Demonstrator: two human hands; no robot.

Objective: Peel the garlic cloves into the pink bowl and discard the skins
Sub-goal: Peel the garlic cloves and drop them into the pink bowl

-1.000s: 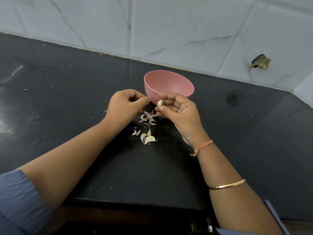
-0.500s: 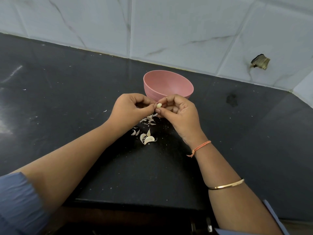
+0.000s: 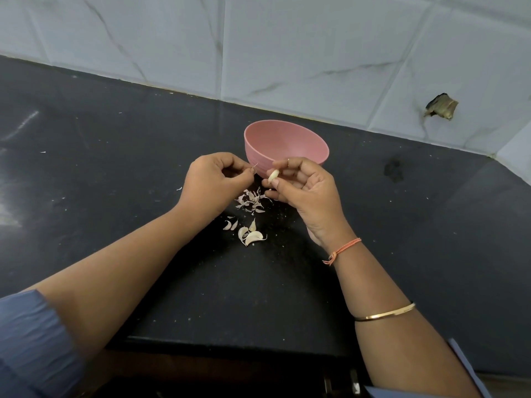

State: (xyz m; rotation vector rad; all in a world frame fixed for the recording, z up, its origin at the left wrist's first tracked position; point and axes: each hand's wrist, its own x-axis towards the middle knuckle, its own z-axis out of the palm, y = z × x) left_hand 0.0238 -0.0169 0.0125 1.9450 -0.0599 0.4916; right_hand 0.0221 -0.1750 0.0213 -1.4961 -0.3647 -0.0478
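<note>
A pink bowl stands on the black counter near the tiled wall. Just in front of it my right hand pinches a pale garlic clove between thumb and fingers. My left hand is a little to the left of the clove, its fingertips pinching a thin strip of garlic skin. Below the hands lies a small heap of purplish skins, and nearer to me several unpeeled cloves lie on the counter.
A tiled wall rises behind the counter, with a broken hole at the right. The counter's front edge runs close to my body. Small crumbs dot the dark surface.
Half a second ago both hands met at the clove. Now my left hand has pulled away to the left with a strip of skin, while the right keeps the clove.
</note>
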